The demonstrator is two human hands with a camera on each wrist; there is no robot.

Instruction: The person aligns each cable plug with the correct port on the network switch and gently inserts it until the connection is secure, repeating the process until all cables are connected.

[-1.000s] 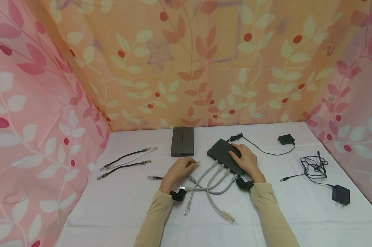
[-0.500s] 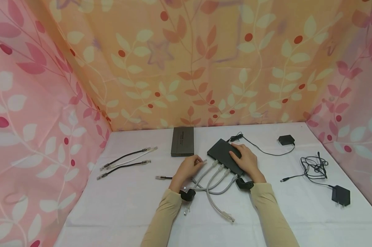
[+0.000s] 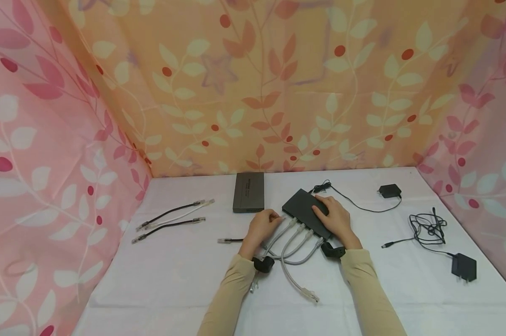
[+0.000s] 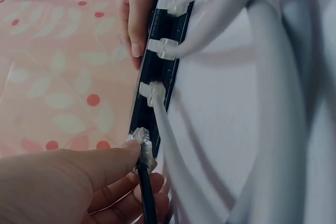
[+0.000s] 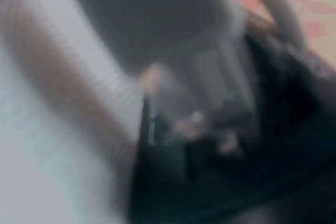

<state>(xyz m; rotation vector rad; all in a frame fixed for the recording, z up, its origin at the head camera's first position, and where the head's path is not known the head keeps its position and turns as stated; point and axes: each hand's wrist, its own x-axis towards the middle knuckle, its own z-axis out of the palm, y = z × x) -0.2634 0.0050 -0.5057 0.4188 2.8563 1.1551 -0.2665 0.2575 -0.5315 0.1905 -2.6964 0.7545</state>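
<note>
My left hand pinches the clear plug of a black Ethernet cable between thumb and fingers. In the left wrist view the plug's tip is right at the end port of a black network switch. Several grey Ethernet cables are plugged into the other ports along that side and trail over the table, crossing one another. My right hand holds the switch, thumb on its top and fingers at the far edge. The right wrist view is blurred, with a dark surface up close.
A second switch lies behind my left hand. Two black cables and a white one lie at the left. One power adapter is at the back right, its cord running to the switch; another adapter with a coiled cord lies nearer.
My left hand has moved right and slightly away from me, bringing the plug to the switch's end and dragging the black cable's free end right. The right hand and the switch stay in place.
</note>
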